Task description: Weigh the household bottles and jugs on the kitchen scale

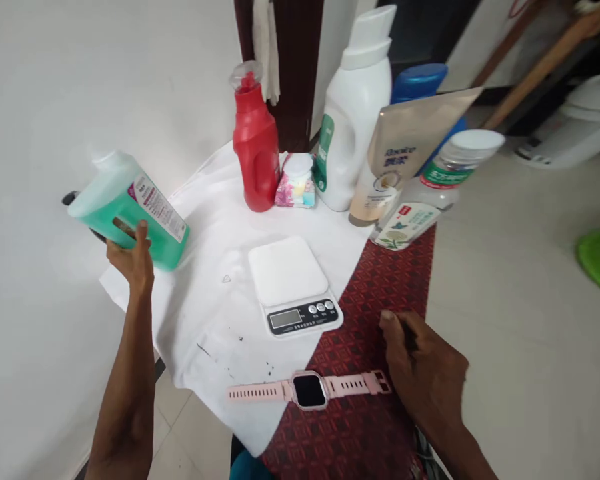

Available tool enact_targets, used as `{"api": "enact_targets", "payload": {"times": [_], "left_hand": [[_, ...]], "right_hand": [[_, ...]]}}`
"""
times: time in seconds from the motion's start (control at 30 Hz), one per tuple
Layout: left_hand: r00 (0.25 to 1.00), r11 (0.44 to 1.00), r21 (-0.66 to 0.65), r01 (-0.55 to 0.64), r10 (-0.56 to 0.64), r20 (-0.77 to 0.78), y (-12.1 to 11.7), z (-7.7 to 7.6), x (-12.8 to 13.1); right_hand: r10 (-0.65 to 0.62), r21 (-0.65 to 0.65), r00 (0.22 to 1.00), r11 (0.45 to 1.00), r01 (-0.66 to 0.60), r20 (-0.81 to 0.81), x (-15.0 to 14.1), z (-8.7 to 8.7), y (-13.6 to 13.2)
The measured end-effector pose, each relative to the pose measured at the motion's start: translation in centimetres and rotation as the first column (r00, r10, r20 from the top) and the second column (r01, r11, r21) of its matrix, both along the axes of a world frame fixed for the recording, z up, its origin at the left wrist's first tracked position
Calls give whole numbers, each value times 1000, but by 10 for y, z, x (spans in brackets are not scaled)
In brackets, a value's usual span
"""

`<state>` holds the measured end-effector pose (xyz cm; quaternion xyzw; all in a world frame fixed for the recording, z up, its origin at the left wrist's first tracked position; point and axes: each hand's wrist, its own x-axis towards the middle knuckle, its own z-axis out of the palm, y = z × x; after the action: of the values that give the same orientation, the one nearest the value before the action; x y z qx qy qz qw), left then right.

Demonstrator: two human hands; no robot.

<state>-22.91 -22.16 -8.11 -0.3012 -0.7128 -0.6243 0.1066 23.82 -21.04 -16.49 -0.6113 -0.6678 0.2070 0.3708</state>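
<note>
At the left of the head view, my left hand [134, 263] is wrapped round the handle of a clear jug of green liquid [167, 243] with a white and purple label. The jug leans left at the table's left side; I cannot tell if its base touches the cloth. My right hand [425, 367] rests by the table's right edge with its fingers curled in and nothing seen in them. Close to it lies a pink-strapped smartwatch [310, 391], stretched flat with a dark screen. A white kitchen scale [289, 272] with a bare platform sits mid-table, its display blank.
Along the back stand a red bottle [257, 147], a small colourful packet [296, 190], a white detergent bottle [353, 127], a blue bottle [417, 83], a beige tube [403, 150] and a clear white-capped bottle [415, 207]. White cloth [205, 313] partly covers the red patterned table cover [340, 440].
</note>
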Motion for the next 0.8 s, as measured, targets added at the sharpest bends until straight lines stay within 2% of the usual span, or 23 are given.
{"api": "enact_targets", "payload": {"times": [0.17, 0.27, 0.4, 0.53, 0.67, 0.8], "left_hand": [[997, 961, 274, -20, -1, 75, 25, 11, 9], [997, 926, 377, -30, -1, 81, 19, 19, 25], [988, 925, 380, -27, -32, 149, -12, 32, 56], [974, 927, 374, 37, -117, 195, -36, 56, 95], [949, 912, 369, 178, -258, 180, -31, 76, 134], [893, 887, 365, 283, -382, 237, -13, 79, 169]], "right_hand": [[0, 29, 999, 1000, 1, -52, -3, -1, 0], [22, 64, 995, 998, -16, -96, -4, -3, 2], [51, 90, 989, 995, -39, -137, -4, -3, 3], [48, 83, 989, 996, -37, -143, -4, -1, 2], [37, 61, 989, 998, -29, -140, -5, -1, 2], [32, 78, 988, 997, -20, -153, -5, -4, 2]]}}
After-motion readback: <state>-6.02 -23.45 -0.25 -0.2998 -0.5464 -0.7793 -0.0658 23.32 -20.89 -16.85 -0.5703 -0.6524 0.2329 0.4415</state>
